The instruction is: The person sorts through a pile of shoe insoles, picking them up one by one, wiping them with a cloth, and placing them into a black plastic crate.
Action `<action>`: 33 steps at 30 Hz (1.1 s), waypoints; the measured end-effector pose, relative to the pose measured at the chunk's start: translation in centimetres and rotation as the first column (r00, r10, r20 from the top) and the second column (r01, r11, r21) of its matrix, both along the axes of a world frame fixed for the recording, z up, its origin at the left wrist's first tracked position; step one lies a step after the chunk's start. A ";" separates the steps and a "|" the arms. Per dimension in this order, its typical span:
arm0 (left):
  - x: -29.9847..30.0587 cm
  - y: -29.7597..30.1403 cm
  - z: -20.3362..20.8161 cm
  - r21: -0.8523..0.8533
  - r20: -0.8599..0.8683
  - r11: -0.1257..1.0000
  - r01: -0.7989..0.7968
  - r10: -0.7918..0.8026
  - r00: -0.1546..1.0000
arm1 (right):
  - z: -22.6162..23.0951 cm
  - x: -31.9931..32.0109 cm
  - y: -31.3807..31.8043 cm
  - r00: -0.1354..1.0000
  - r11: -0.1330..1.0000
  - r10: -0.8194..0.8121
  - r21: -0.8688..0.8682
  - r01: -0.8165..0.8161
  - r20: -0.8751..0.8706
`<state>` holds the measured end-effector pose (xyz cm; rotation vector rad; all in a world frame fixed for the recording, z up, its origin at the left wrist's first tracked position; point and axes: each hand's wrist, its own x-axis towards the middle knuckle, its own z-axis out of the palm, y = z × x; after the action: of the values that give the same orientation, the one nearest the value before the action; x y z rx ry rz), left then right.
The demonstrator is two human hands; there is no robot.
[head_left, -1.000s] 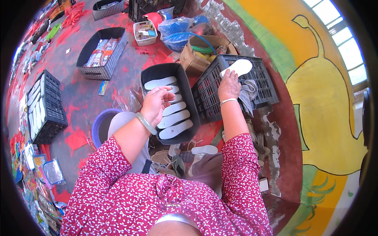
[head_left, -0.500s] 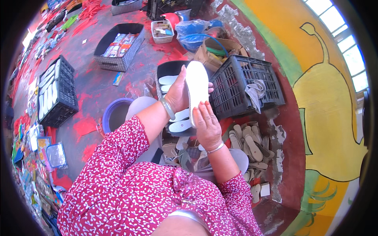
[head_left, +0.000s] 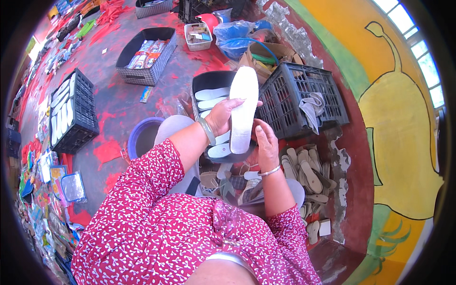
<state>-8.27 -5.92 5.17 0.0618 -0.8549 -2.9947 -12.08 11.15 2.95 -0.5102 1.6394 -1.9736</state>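
Note:
A white shoe insole stands upright, toe end away from me. My left hand grips it about the middle, thumb lying across its face and a fingertip showing past the far edge. Just right of the insole's lower half is my right hand, its fingers raised and slightly curled with nothing seen in them; whether it touches the edge is hard to tell. Behind the insole sits a dark bin holding several white insoles, partly hidden by my hand.
A black plastic crate with a grey cloth over its side stands right. Loose insoles pile below it. A purple bucket is left of my knee, and another crate of insoles stands far left, before a patterned basket.
My right hand has come off the insole's face and moved to its right. My left thumb now lies across the insole, which has shifted slightly right.

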 end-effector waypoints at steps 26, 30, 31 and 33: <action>-1.4 -0.3 -2.5 -0.178 0.117 0.948 -0.264 0.287 0.951 | 0.5 -0.1 0.7 0.882 0.954 0.288 -0.033 -0.298 0.373; -1.3 -0.3 -1.6 -0.050 0.062 0.964 -0.261 0.264 0.963 | 1.5 0.8 0.5 0.832 0.919 0.393 -0.187 -0.346 0.391; -1.2 -0.4 -1.1 -0.010 0.039 0.968 -0.252 0.252 0.967 | 1.2 0.8 0.6 0.791 0.899 0.435 -0.252 -0.357 0.430; -0.9 -0.6 -0.2 0.048 0.010 0.970 -0.237 0.237 0.972 | 0.6 0.7 0.7 0.699 0.850 0.519 -0.381 -0.364 0.492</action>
<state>-9.16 -6.54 4.96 0.1595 -0.7178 -2.7920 -11.35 11.83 3.59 -0.3061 0.7844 -1.7278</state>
